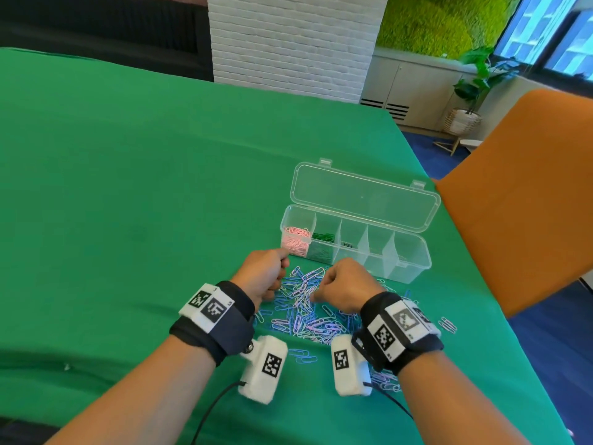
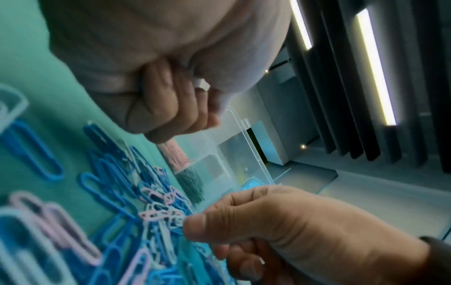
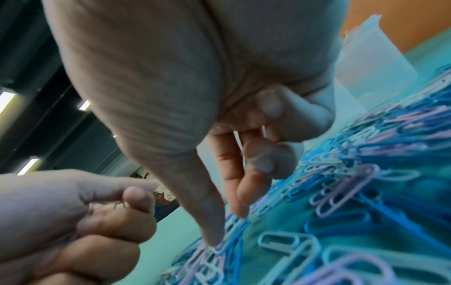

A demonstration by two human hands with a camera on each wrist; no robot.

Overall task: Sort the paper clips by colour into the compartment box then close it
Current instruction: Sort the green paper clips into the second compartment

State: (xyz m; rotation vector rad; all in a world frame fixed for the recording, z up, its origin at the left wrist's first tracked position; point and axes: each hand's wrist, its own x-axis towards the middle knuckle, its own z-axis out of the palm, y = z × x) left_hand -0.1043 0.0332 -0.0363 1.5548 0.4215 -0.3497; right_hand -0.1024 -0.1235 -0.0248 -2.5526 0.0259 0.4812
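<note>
Paper clips (image 1: pixel 308 303), still unsorted, lie in a loose heap on the green tablecloth (image 1: pixel 128 187), just in front of the compartment box (image 1: pixel 414 271) and between both hands; what's left looks blue, lilac and pale/white. Box sits at the far side of the heap, clear lid (image 1: pixel 365 197) hinged open and folded back away from the person, so every compartment is reachable from the near side without reaching over the lid. Leftmost compartment holds the pink clips (image 1: pixel 296 240), next one the green clips (image 1: pixel 322 244); the other three look empty, though clear plastic makes that hard to confirm. Left hand (image 1: pixel 261 274) is curled into a loose fist beside the box's left end; right wrist view shows a dark wire loop pinched between its thumb and fingers, likely a clip, colour unreadable, maybe several hoarded in the palm to save trips. Right hand (image 1: pixel 345 289) has thumb and index pointing down into the heap, tips touching clips as if closing a pinch on one; other fingers curled back out of the way, and something thin seems tucked under them, can't tell what. My read: mid-sort, two colours done, three left, lid closing a long way off. Clips overlap and interlock, so a pinch may drag neighbours along.
</note>
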